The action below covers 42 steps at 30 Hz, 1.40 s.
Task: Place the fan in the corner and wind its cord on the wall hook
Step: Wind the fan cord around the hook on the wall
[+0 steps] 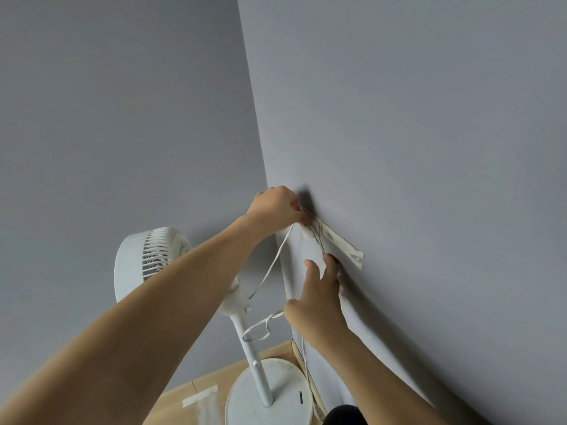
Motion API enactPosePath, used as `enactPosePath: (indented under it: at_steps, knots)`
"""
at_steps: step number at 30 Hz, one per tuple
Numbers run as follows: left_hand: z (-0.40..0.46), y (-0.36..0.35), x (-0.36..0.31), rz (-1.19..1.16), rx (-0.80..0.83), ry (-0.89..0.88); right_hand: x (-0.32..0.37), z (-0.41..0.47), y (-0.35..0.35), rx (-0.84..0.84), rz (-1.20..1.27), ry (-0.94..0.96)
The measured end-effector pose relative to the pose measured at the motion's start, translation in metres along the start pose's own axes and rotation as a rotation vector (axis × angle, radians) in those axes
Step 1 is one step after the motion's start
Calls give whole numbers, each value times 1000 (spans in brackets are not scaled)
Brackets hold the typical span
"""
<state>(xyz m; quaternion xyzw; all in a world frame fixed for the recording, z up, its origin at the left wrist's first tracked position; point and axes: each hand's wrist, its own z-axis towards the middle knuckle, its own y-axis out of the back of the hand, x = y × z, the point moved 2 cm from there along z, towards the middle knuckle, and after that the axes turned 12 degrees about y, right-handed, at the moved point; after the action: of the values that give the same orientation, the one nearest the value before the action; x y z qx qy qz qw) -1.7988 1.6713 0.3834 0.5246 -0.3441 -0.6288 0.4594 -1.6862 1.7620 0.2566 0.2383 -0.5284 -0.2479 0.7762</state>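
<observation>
A white pedestal fan stands in the corner on its round base, its head turned toward the left wall. Its thin white cord runs up from the fan neck to a white wall hook on a white strip on the right wall. My left hand pinches the cord at the hook. Just below the hook, my right hand holds cord loops with its fingers spread. More cord hangs in a loose loop beside the pole.
Two grey walls meet at the corner. Wooden floor shows at the bottom, with pieces of white tape stuck on it. A dark shape sits at the bottom edge near the fan's base.
</observation>
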Motion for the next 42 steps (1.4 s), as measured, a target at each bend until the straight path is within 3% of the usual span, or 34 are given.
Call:
enactPosePath:
  at_steps: [6,12,22,24,28,35,42]
  knots:
    - [9,0,1,26,-11,-51,-3,28,-7,-223,251,-20]
    - [13,-2,7,-93,4,-57,-14,61,-18,-247,102,-78]
    - [27,12,28,-134,45,-72,-20,99,-32,-312,153,-224]
    - [33,13,51,-143,29,5,-17,111,-37,-274,272,-275]
    - [40,-9,105,12,132,127,-16,134,-51,-374,615,-386]
    - [49,-58,119,307,501,77,-7,159,-61,-592,1107,-495]
    - [68,-81,120,302,622,102,2,165,-62,-600,1335,-578]
